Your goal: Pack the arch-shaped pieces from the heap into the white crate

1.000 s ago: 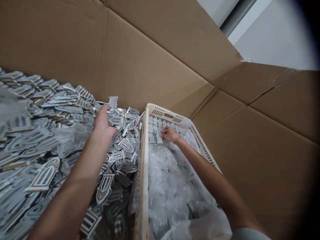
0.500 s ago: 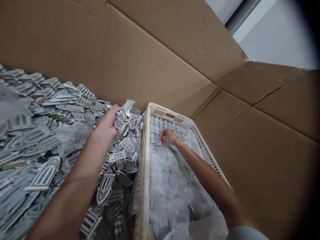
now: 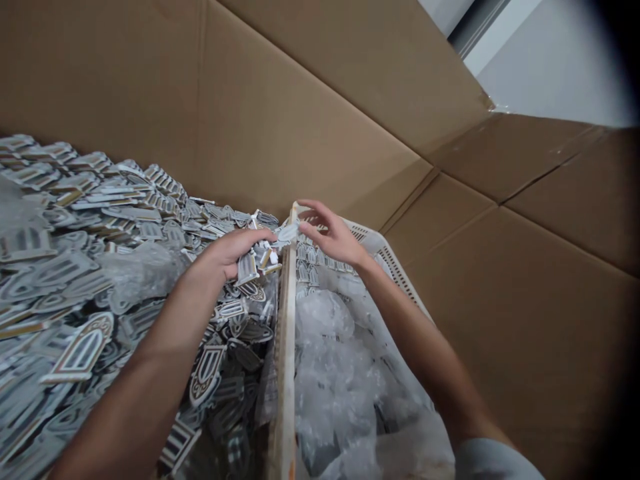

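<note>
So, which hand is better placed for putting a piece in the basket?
Right, I think: the right hand is over the white basket, near the neat rows, while the left hand is outside, holding several pieces.

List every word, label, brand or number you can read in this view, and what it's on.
No readable text anywhere.
Clear plastic in the crate: small dark marks, too small and blurred to read or even confirm as print.
Arched pieces: scrollwork and bars, no lettering I can make out.
Cardboard walls: no print visible.
</note>
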Demonstrator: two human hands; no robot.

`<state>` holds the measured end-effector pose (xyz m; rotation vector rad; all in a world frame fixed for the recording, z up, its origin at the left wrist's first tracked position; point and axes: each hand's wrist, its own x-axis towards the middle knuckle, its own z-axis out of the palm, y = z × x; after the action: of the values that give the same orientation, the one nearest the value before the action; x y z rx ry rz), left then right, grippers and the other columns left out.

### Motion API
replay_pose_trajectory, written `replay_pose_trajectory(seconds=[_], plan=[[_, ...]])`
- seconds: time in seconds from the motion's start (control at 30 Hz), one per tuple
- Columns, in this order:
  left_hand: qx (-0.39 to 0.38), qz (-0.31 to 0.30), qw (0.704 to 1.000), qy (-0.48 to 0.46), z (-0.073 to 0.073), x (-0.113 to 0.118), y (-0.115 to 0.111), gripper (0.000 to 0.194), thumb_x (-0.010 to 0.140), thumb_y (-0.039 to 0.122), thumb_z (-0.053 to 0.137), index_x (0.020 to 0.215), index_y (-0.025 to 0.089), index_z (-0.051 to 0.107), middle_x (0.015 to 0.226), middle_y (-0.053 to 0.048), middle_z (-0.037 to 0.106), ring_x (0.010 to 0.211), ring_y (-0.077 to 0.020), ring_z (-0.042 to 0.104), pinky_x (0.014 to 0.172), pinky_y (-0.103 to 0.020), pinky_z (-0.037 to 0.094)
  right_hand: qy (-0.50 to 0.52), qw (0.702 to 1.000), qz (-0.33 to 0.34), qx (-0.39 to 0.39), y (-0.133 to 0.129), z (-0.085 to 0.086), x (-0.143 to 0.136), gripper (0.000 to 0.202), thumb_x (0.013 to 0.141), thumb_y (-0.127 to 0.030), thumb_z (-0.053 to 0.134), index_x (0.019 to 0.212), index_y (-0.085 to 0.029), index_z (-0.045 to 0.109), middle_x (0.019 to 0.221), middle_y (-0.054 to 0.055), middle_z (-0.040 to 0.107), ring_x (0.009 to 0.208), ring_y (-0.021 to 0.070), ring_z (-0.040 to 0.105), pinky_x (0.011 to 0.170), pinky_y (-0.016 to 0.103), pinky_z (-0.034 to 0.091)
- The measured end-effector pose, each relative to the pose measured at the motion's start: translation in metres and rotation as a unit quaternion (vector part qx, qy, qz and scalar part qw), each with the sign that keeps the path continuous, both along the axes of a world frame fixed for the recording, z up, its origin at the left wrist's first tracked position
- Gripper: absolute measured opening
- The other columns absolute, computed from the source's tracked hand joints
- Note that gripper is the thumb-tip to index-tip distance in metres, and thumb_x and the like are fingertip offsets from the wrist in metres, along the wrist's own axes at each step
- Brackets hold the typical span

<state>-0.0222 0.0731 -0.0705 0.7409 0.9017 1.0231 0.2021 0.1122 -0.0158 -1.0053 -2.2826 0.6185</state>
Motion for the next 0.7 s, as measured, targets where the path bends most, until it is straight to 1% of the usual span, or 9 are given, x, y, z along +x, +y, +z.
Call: replay_pose_trajectory(seconds=[0.07,0.17,0.3,0.33,0.4,0.47,0.5,0.6,0.7], plan=[[0.0,-0.007,0.999,0.041,0.001,0.002,-0.002,0.023,0.064,0.023,0.084,0.079,0.011,0.071,0.07,-0.011,0.069,0.051,-0.0208,0.063,0.044,-0.031,0.052,-0.091,0.993,0.047,0.052,-0.005,0.014,-0.013,0.036,0.097,-0.038,0.071,0.13,-0.022,0.068,0.123,0.01,0.073,0.103,0.0216,0.066,0.082,0.032,0.053],[0.022,0.016,0.998,0.063,0.005,0.005,-0.005,0.024,0.063,0.021,0.084,0.081,0.011,0.072,0.069,-0.009,0.069,0.052,-0.019,0.062,0.046,-0.029,0.051,-0.203,0.973,0.076,0.076,-0.008,0.02,-0.02,0.011,0.096,-0.027,0.072,0.102,-0.017,0.074,0.098,0.007,0.075,0.088,0.0201,0.064,0.082,0.033,0.048],[0.037,0.032,0.998,0.048,0.009,0.008,-0.008,0.029,0.062,0.024,0.09,0.083,0.011,0.074,0.071,-0.009,0.07,0.054,-0.0176,0.062,0.045,-0.026,0.05,-0.203,0.971,0.04,0.119,-0.005,0.011,-0.003,0.011,0.09,-0.025,0.077,0.086,-0.017,0.07,0.095,0.006,0.067,0.091,0.0204,0.06,0.084,0.033,0.045],[0.031,0.038,0.998,0.045,0.009,0.008,-0.007,0.031,0.062,0.025,0.091,0.084,0.011,0.074,0.073,-0.009,0.071,0.055,-0.0187,0.063,0.045,-0.027,0.051,-0.191,0.976,0.017,0.105,-0.003,0.007,0.007,0.014,0.09,-0.025,0.076,0.081,-0.017,0.068,0.091,0.005,0.065,0.087,0.0191,0.058,0.081,0.032,0.044],[0.011,0.052,0.998,0.039,0.01,0.007,-0.006,0.031,0.063,0.025,0.091,0.085,0.012,0.074,0.076,-0.011,0.072,0.057,-0.0219,0.066,0.046,-0.031,0.054,-0.175,0.983,-0.046,0.032,0.003,-0.005,0.032,0.026,0.093,-0.026,0.07,0.071,-0.018,0.06,0.074,0.0,0.057,0.071,0.0148,0.051,0.069,0.03,0.04],[-0.004,0.065,0.997,0.035,0.009,0.004,-0.004,0.03,0.063,0.025,0.09,0.085,0.011,0.074,0.079,-0.013,0.073,0.059,-0.0249,0.067,0.046,-0.036,0.057,-0.173,0.974,-0.129,-0.07,0.01,-0.021,0.058,0.035,0.094,-0.025,0.065,0.063,-0.019,0.052,0.06,-0.003,0.047,0.059,0.0121,0.041,0.06,0.029,0.033],[-0.008,0.069,0.997,0.033,0.008,0.002,-0.002,0.029,0.064,0.024,0.089,0.084,0.011,0.074,0.079,-0.014,0.073,0.059,-0.0257,0.068,0.046,-0.038,0.058,-0.169,0.963,-0.176,-0.117,0.012,-0.03,0.07,0.035,0.093,-0.024,0.065,0.062,-0.019,0.05,0.058,-0.003,0.046,0.057,0.0115,0.04,0.058,0.028,0.032],[-0.004,0.083,0.996,0.028,0.005,-0.001,0.001,0.029,0.063,0.023,0.088,0.084,0.01,0.074,0.078,-0.013,0.071,0.058,-0.0259,0.067,0.045,-0.039,0.059,-0.142,0.929,-0.279,-0.199,0.016,-0.061,0.098,0.021,0.086,-0.018,0.069,0.073,-0.02,0.053,0.058,-0.003,0.054,0.055,0.012,0.046,0.054,0.026,0.035],[0.001,0.087,0.996,0.027,0.004,-0.002,0.001,0.03,0.061,0.023,0.088,0.083,0.01,0.073,0.077,-0.012,0.071,0.056,-0.0255,0.066,0.045,-0.04,0.059,-0.12,0.921,-0.304,-0.211,0.016,-0.089,0.11,0.021,0.081,-0.016,0.07,0.088,-0.022,0.05,0.061,-0.004,0.059,0.056,0.0135,0.054,0.054,0.024,0.042]])
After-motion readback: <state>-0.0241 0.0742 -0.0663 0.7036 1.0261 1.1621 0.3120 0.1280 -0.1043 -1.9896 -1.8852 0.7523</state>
